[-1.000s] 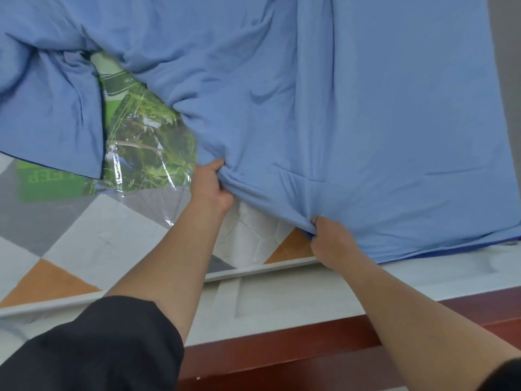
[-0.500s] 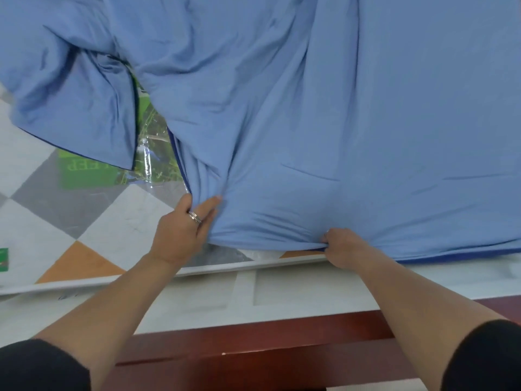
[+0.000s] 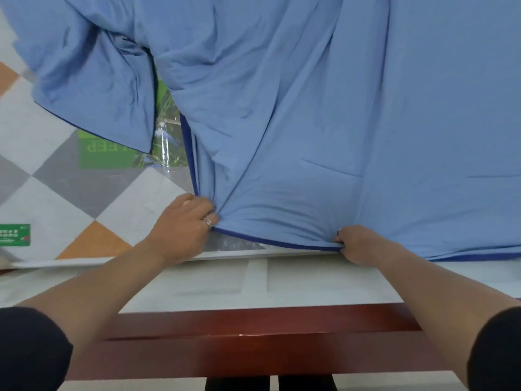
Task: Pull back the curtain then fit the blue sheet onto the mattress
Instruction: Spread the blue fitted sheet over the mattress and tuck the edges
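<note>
The blue sheet [image 3: 324, 108] lies crumpled over most of the mattress [image 3: 64, 198], which has a grey, white and orange diamond pattern under clear plastic. The sheet's dark blue hem runs along the near mattress edge. My left hand [image 3: 184, 224] pinches the hem at a corner fold, a ring on one finger. My right hand [image 3: 358, 244] grips the hem further right, at the mattress edge. A folded flap of the sheet lies at upper left. No curtain is in view.
A dark red wooden bed frame [image 3: 253, 334] runs across below the mattress side [image 3: 214, 283]. Green labels [image 3: 107, 150] show through the plastic on the mattress, and a small green tag [image 3: 14, 235] sits at far left.
Both hands have drawn the sheet's hem toward me and to the left, down to the near mattress edge. Less of the mattress and green label shows between them.
</note>
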{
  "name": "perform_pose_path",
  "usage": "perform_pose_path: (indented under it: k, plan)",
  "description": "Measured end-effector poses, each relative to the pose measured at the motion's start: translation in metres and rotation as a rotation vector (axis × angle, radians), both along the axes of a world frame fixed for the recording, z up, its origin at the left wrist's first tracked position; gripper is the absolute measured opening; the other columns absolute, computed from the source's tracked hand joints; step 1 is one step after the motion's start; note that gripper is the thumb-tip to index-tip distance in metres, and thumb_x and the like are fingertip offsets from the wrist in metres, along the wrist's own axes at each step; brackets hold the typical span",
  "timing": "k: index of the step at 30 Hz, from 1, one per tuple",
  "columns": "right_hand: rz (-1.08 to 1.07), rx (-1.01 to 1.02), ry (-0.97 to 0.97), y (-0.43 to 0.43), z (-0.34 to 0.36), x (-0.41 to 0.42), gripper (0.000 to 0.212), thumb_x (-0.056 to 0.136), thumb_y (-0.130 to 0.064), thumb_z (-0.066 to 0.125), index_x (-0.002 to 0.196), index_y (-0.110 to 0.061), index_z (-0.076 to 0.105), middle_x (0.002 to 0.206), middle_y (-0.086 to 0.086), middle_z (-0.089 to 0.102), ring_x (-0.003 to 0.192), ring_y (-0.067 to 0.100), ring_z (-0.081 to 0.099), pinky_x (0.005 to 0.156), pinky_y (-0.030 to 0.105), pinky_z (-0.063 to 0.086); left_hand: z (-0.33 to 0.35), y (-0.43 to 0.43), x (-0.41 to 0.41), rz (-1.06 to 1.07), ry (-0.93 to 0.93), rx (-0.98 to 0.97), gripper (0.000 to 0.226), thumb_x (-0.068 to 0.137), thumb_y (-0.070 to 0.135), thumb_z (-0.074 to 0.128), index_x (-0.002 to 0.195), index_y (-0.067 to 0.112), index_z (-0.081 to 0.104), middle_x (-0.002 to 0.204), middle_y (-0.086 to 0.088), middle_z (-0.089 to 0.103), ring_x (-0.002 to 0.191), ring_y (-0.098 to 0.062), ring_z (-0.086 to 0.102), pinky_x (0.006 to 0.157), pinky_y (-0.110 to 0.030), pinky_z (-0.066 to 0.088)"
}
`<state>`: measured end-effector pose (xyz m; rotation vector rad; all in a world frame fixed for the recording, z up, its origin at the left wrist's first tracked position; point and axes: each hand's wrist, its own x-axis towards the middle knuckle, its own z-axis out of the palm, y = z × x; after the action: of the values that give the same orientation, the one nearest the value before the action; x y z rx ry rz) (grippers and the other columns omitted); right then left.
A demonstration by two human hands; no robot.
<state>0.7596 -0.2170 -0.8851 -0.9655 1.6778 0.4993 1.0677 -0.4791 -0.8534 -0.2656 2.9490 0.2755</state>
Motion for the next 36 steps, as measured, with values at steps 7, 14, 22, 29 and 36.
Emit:
perform_pose_path:
  k: [7,14,22,29,36]
  plan:
    - [0.096,0.084,-0.026,0.0,-0.003,0.008,0.028,0.089,-0.013,0.051,0.109,-0.016,0.07,0.115,0.004,0.066,0.106,0.025,0.061,0.086,0.027,0.049,-0.011,0.022,0.023,-0.088,-0.9,0.152,0.066,0.092,0.017,0.036,0.152,0.033,0.015,0.1,0.003,0.062,0.083,-0.026,0.062,0.06,-0.034,0.041]
    - [0.046,0.333,-0.122,0.009,-0.017,0.025,0.057,0.097,-0.045,0.041,0.15,-0.023,0.041,0.156,0.001,0.039,0.14,0.022,0.039,0.116,0.036,0.03,-0.038,0.042,0.029,0.005,-1.031,0.193,0.066,0.095,0.014,0.038,0.154,0.033,0.013,0.128,-0.007,0.051,0.111,-0.028,0.057,0.08,-0.036,0.04]
    - [0.033,0.245,-0.034,-0.057,0.006,0.042,0.04,0.094,-0.034,0.052,0.123,-0.009,0.064,0.131,0.012,0.063,0.118,0.027,0.059,0.086,0.028,0.044,-0.005,0.026,0.061,0.293,-0.881,0.617,0.061,0.097,0.014,0.038,0.156,0.024,0.028,0.16,0.001,0.031,0.147,-0.021,0.03,0.12,-0.034,0.025]
    - [-0.176,-0.215,-0.095,-0.193,0.054,0.139,0.023,0.085,-0.018,0.052,0.088,-0.008,0.072,0.096,0.011,0.074,0.095,0.028,0.068,0.08,0.03,0.053,0.016,-0.007,0.095,0.583,-0.633,0.725,0.044,0.097,0.02,0.042,0.138,0.029,0.054,0.143,0.008,0.053,0.131,-0.016,0.049,0.109,-0.029,0.037]
    - [-0.299,-0.302,-0.027,-0.299,0.022,0.252,0.025,0.09,-0.04,0.057,0.096,-0.016,0.054,0.102,0.006,0.063,0.093,0.027,0.064,0.068,0.031,0.048,-0.017,-0.087,0.132,0.678,-0.498,0.604,0.035,0.098,0.019,0.04,0.125,0.022,0.061,0.125,0.0,0.063,0.114,-0.019,0.06,0.094,-0.031,0.048]
